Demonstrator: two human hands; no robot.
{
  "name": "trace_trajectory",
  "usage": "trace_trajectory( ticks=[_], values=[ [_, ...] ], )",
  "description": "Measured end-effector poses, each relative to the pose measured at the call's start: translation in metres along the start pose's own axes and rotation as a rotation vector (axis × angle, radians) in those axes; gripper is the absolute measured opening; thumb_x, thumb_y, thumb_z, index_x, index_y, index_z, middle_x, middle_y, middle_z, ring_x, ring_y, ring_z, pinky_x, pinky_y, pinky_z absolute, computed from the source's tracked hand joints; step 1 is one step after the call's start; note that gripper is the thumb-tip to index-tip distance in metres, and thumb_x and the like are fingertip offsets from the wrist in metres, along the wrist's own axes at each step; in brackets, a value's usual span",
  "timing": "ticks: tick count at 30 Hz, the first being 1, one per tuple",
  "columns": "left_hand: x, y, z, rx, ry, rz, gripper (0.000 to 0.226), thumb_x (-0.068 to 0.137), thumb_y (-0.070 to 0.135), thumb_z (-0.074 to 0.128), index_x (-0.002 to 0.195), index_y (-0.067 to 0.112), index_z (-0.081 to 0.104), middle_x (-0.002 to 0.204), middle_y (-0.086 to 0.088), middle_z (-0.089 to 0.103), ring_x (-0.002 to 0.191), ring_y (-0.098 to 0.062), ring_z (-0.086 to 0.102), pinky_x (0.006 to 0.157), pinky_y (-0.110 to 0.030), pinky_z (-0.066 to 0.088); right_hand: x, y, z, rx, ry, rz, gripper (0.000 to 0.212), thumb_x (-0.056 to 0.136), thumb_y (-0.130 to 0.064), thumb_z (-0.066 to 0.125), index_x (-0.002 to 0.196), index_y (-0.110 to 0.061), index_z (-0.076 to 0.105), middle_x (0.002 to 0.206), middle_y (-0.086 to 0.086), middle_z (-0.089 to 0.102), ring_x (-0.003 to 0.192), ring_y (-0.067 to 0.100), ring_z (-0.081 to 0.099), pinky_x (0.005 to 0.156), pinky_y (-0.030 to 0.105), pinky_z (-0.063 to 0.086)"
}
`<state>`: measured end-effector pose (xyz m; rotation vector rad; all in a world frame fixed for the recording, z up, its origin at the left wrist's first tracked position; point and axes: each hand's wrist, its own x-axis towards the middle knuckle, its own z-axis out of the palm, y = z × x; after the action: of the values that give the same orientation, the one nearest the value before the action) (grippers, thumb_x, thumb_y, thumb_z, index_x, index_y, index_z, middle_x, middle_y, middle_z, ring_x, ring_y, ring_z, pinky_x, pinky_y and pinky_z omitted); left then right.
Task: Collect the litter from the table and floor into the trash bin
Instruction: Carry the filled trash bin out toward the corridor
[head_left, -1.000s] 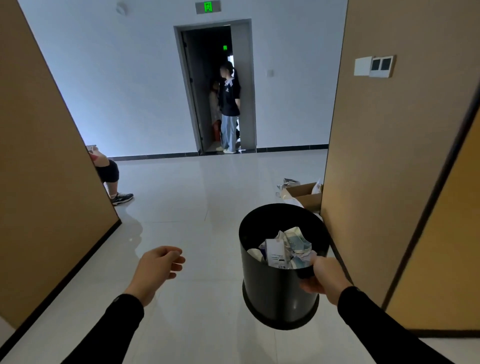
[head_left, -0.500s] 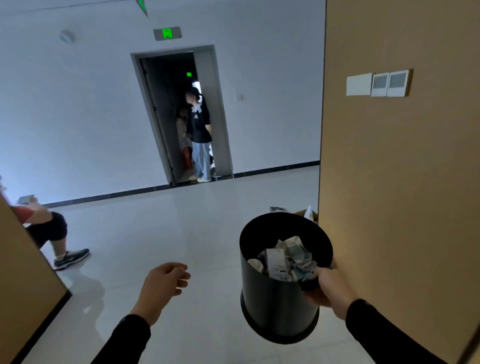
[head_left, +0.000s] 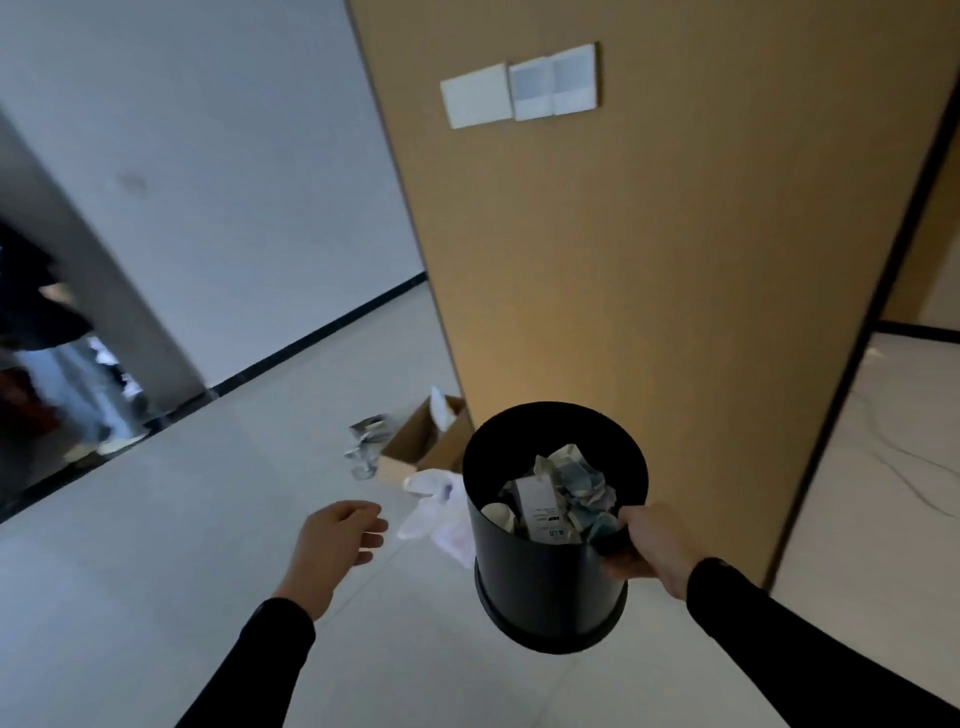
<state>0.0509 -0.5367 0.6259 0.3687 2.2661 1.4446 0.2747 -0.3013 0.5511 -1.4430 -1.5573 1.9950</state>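
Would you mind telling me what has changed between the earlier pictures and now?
The view swung right toward the wall panel, and the doorway slid to the left edge. The cardboard box, silver wrapper and white plastic bag on the floor look nearer. Nothing was taken or let go: the right hand still holds the trash bin by the rim, the left hand stays open.

Office corridor: partition wall (head_left: 649, 270), switches (head_left: 519, 85)
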Motion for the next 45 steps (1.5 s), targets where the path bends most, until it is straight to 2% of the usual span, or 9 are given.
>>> trace_trajectory(
  ticks=[8, 11, 13, 16, 19, 24, 30, 35, 45],
  values=[
    [0.134, 0.028, 0.082, 0.126, -0.240, 0.038, 0.018, 0.087, 0.010, 0.055, 0.075, 0.010, 0.068, 0.073, -0.011, 0.072, 0.066, -0.024, 0.063, 0.062, -0.030, 0.049, 0.086, 0.003, -0.014, 0.101, 0.243, 0.104, 0.024, 0.090, -0.008, 0.048, 0.092, 0.010, 0.063, 0.068, 0.022, 0.067, 0.037, 0.028, 0.063, 0.041, 0.029, 0.054],
    [0.173, 0.027, 0.109, 0.193, -0.305, 0.020, 0.013, 0.087, 0.012, 0.057, 0.079, 0.009, 0.067, 0.072, -0.009, 0.073, 0.067, -0.024, 0.064, 0.063, -0.031, 0.050, 0.111, 0.007, -0.017, 0.149, 0.295, 0.189, 0.030, 0.091, -0.010, 0.047, 0.115, 0.007, 0.051, 0.090, 0.029, 0.067, 0.043, 0.030, 0.066, 0.051, 0.039, 0.060],
    [0.199, 0.022, 0.131, 0.213, -0.360, 0.009, 0.013, 0.088, 0.013, 0.057, 0.082, 0.009, 0.067, 0.070, -0.006, 0.073, 0.066, -0.023, 0.064, 0.059, -0.029, 0.050, 0.127, 0.013, -0.018, 0.204, 0.334, 0.249, 0.028, 0.091, -0.006, 0.045, 0.117, 0.005, 0.046, 0.089, 0.028, 0.066, 0.047, 0.032, 0.067, 0.059, 0.045, 0.060],
    [0.228, 0.013, 0.173, 0.261, -0.465, -0.043, 0.014, 0.090, 0.012, 0.054, 0.086, 0.008, 0.067, 0.074, -0.008, 0.072, 0.067, -0.022, 0.063, 0.057, -0.027, 0.048, 0.144, 0.023, -0.024, 0.270, 0.419, 0.315, 0.027, 0.089, 0.002, 0.039, 0.116, -0.001, 0.043, 0.093, 0.025, 0.063, 0.053, 0.034, 0.066, 0.044, 0.036, 0.057],
    [0.247, -0.001, 0.213, 0.292, -0.574, -0.079, 0.016, 0.092, 0.010, 0.051, 0.089, 0.006, 0.066, 0.081, -0.014, 0.071, 0.071, -0.025, 0.062, 0.063, -0.031, 0.050, 0.157, 0.036, -0.030, 0.313, 0.468, 0.367, 0.026, 0.090, 0.004, 0.036, 0.114, -0.001, 0.043, 0.106, 0.029, 0.059, 0.056, 0.035, 0.065, 0.043, 0.034, 0.056],
    [0.284, -0.047, 0.293, 0.337, -0.774, -0.154, 0.017, 0.093, 0.007, 0.048, 0.089, 0.004, 0.064, 0.085, -0.018, 0.069, 0.075, -0.029, 0.061, 0.074, -0.039, 0.049, 0.209, 0.080, -0.042, 0.344, 0.560, 0.467, 0.029, 0.087, 0.006, 0.039, 0.115, 0.007, 0.048, 0.110, 0.030, 0.061, 0.066, 0.039, 0.068, 0.053, 0.039, 0.059],
    [0.334, -0.133, 0.382, 0.427, -0.907, -0.198, 0.014, 0.091, 0.006, 0.050, 0.090, 0.003, 0.064, 0.082, -0.015, 0.069, 0.069, -0.024, 0.060, 0.064, -0.031, 0.047, 0.286, 0.152, -0.039, 0.459, 0.683, 0.532, 0.021, 0.089, 0.008, 0.036, 0.106, -0.001, 0.044, 0.102, 0.027, 0.057, 0.063, 0.036, 0.062, 0.050, 0.037, 0.055],
    [0.372, -0.212, 0.445, 0.506, -0.966, -0.224, 0.014, 0.090, 0.006, 0.051, 0.088, 0.006, 0.065, 0.080, -0.011, 0.069, 0.068, -0.022, 0.061, 0.063, -0.030, 0.048, 0.344, 0.224, -0.039, 0.522, 0.701, 0.552, 0.021, 0.088, 0.009, 0.037, 0.104, -0.004, 0.042, 0.085, 0.019, 0.059, 0.061, 0.035, 0.062, 0.052, 0.039, 0.057],
    [0.419, -0.340, 0.538, 0.639, -1.031, -0.189, 0.017, 0.090, 0.010, 0.050, 0.081, 0.016, 0.063, 0.078, -0.005, 0.068, 0.066, -0.016, 0.062, 0.061, -0.026, 0.050, 0.464, 0.365, -0.036, 0.513, 0.709, 0.602, 0.022, 0.088, 0.009, 0.036, 0.104, -0.005, 0.040, 0.082, 0.020, 0.057, 0.056, 0.033, 0.060, 0.039, 0.029, 0.056]
  ],
)
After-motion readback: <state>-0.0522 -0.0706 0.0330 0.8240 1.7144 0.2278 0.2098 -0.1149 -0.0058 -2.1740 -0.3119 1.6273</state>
